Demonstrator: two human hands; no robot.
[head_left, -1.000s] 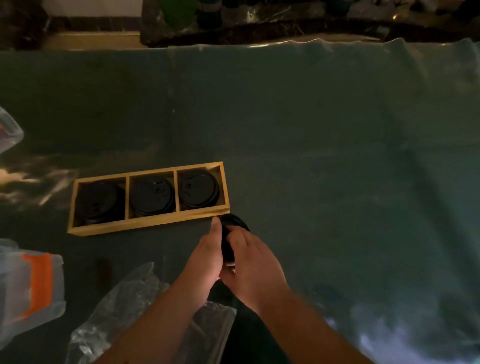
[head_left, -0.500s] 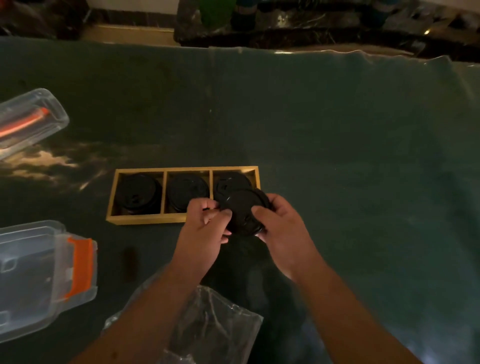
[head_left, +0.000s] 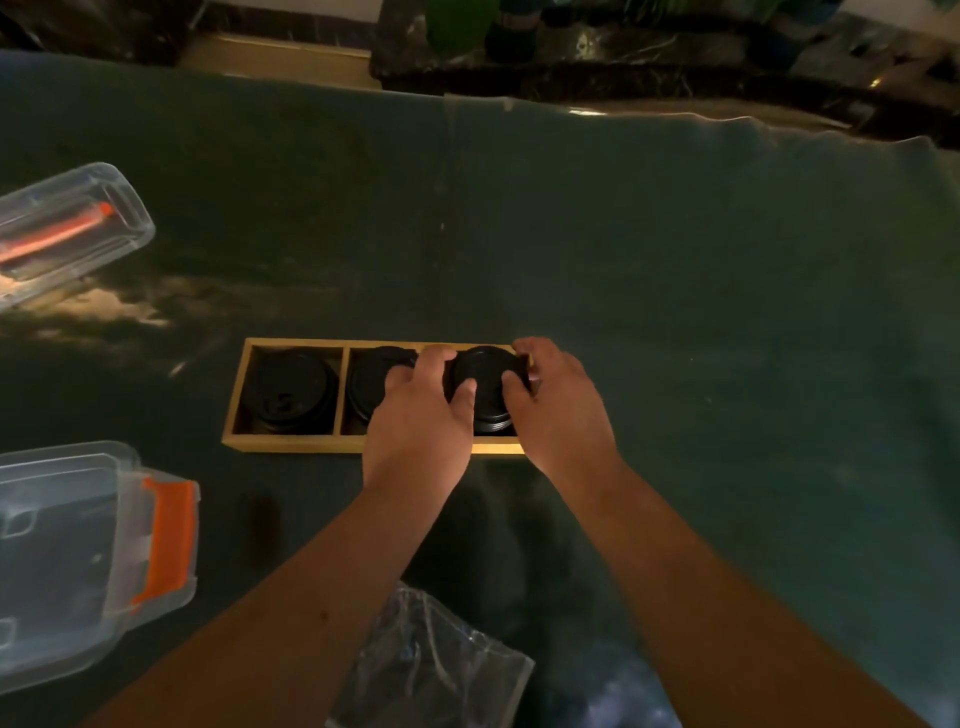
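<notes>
count: one long light-wood tray with three compartments in a row, and black lids in all three. left stack fills the left compartment. middle stack sits in the middle one, partly hidden by knuckles. in the right compartment a black round plastic lid is on top of a third pile, whose ribbed edges show at its near side. lids per pile can't be counted, too dark.

hands: two, both on that top lid. left hand comes in from the near side, thumb pressed on the lid's top face, fingers curled over its left and far edge. right hand has its thumb on the near-right rim and fingers wrapped round the far-right side. the lid is gripped between them, roughly level, over the right compartment. can't tell if it's seated on the pile or just above it. forearms are bare.

around: two clear plastic boxes with orange latches, far box and near box, both at the left edge, well apart from the tray. one crumpled clear plastic bag lies between the forearms. all of it is on a dark green cloth. the right hand covers the tray's right end.
</notes>
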